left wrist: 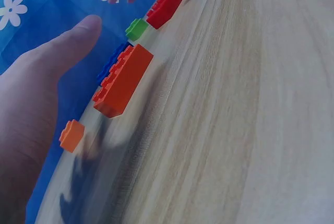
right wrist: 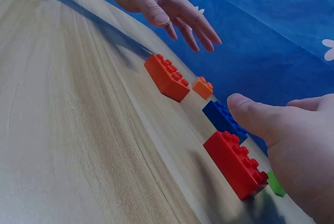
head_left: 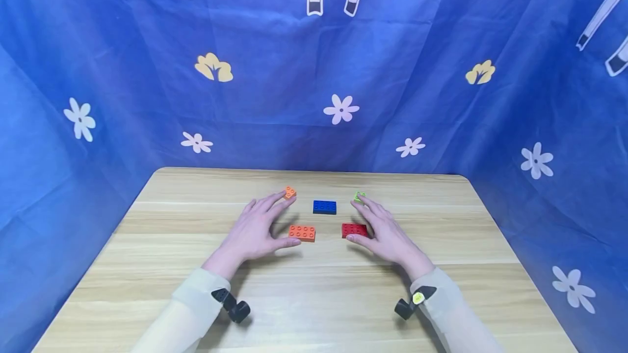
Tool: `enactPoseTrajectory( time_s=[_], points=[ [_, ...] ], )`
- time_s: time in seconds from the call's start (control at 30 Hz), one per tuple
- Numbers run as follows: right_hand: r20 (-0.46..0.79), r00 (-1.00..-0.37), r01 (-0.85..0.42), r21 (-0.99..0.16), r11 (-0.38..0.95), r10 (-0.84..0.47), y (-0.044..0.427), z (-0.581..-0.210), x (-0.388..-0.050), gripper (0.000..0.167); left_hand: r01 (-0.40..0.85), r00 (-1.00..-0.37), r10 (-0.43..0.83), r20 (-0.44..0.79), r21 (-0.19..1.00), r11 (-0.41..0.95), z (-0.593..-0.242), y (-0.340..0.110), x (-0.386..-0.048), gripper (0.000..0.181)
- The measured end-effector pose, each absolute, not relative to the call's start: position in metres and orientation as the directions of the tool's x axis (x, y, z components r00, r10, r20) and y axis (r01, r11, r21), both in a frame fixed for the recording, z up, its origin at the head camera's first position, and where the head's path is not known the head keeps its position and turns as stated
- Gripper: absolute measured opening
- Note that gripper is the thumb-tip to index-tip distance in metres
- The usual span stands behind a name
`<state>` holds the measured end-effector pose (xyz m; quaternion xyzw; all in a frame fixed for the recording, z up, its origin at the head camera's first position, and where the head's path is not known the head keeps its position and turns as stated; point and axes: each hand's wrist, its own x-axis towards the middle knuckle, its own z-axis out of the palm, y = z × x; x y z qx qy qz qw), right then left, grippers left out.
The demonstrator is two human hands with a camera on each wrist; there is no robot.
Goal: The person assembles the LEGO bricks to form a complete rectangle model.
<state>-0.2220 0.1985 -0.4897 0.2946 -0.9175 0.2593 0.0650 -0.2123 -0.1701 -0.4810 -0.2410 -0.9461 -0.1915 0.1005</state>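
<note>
My left hand [head_left: 256,229] hovers above the table with thumb and fingers spread, holding nothing. Under its thumb side lies a long orange building brick [head_left: 302,233]; a small orange brick [head_left: 290,192] is just past its fingertips. On the other side my right hand [head_left: 385,231] is held over the table the same way, with nothing in it. Its thumb and palm partly cover a red brick [head_left: 353,230], and its fingers partly cover a small green brick [head_left: 360,195]. Between the hands, farther back, sits a dark blue brick [head_left: 325,207]. All bricks lie studs up, apart from each other.
The light wooden table [head_left: 314,298] ends at a back edge behind the bricks. Blue printed cloth [head_left: 275,97] hangs behind it and along both sides. A small black camera [head_left: 234,307] is strapped to the left wrist, another [head_left: 411,304] to the right.
</note>
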Motion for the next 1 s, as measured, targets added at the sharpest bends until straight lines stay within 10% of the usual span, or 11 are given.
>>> enactPoseTrajectory(
  time_s=[1.0],
  points=[
    [0.256, -0.834, -0.532, -0.609, 0.588, -0.490, 0.196, -0.505, -0.228, 0.079, 0.495, -0.868, 0.439, 0.232, 0.450, 0.743, -0.499, -0.162, -0.220, 0.092]
  ],
)
